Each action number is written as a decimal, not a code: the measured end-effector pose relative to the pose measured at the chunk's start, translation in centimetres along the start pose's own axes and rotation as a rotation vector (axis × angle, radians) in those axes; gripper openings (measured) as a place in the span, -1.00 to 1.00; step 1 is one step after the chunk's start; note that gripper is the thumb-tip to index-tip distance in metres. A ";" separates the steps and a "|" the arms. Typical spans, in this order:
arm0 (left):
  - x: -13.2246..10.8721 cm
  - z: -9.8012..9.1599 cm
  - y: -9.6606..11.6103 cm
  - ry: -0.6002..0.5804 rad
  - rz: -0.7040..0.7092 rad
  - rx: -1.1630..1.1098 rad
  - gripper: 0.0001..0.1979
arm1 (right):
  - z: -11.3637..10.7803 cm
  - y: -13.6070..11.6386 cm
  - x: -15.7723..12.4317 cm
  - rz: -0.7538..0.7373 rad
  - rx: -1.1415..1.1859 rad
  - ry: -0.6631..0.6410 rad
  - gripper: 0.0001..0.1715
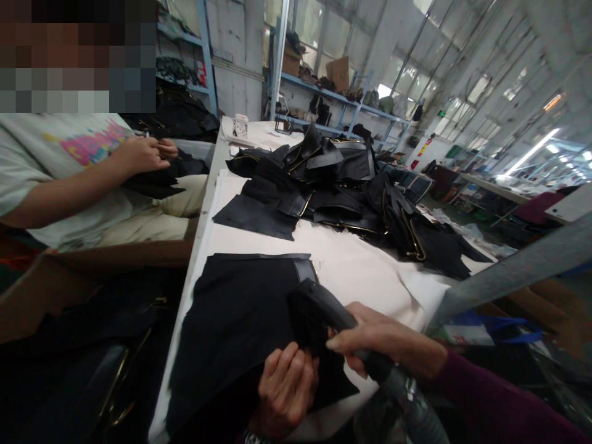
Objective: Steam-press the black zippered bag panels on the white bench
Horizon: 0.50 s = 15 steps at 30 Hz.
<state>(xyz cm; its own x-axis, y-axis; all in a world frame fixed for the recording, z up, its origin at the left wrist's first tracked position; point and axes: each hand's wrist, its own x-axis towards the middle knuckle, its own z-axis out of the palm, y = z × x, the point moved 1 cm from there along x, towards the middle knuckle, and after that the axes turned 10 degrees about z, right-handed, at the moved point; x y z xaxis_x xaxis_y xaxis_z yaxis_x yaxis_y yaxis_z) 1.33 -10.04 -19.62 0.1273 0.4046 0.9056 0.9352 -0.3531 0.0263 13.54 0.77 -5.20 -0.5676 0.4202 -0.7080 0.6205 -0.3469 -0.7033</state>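
Observation:
A black fabric piece (240,320) with a leather-trimmed edge lies flat on the white table (361,271) in front of me. My left hand (287,388) pinches the fabric near its lower right edge, fingers curled. My right hand (383,345) is wrapped round a dark hose-like tool (324,311) whose nozzle rests on the fabric just above my left hand. The grey hose runs down to the bottom right.
A heap of black pieces with gold zips (342,185) fills the far half of the table. A seated person (69,179) at left handles black fabric. Dark fabric fills a box (83,345) at lower left. Blue shelving (324,92) stands behind.

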 end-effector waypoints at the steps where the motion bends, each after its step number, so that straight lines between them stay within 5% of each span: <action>1: 0.1 0.0 0.0 -0.010 0.004 0.004 -0.93 | -0.3 -0.6 0.6 -0.024 -0.013 -0.001 -0.72; 7: 0.7 -0.4 -0.1 0.001 0.014 0.009 -0.94 | -1.8 -2.1 -1.5 -0.022 -0.006 0.163 -0.66; 10: 0.9 -0.5 -0.1 0.005 0.026 0.007 -0.93 | -2.2 -1.0 -4.5 0.000 0.004 0.287 -0.55; 15: 1.1 -0.5 -0.2 0.021 0.029 0.014 -0.94 | -2.1 2.1 -6.9 0.090 -0.080 0.257 -0.55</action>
<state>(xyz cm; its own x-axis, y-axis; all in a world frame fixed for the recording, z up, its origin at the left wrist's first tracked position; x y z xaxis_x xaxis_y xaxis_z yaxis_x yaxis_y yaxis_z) 1.13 -9.91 -18.45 0.1480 0.3761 0.9147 0.9358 -0.3525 -0.0065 19.89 -1.11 -1.62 -0.3586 0.5933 -0.7207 0.7090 -0.3291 -0.6237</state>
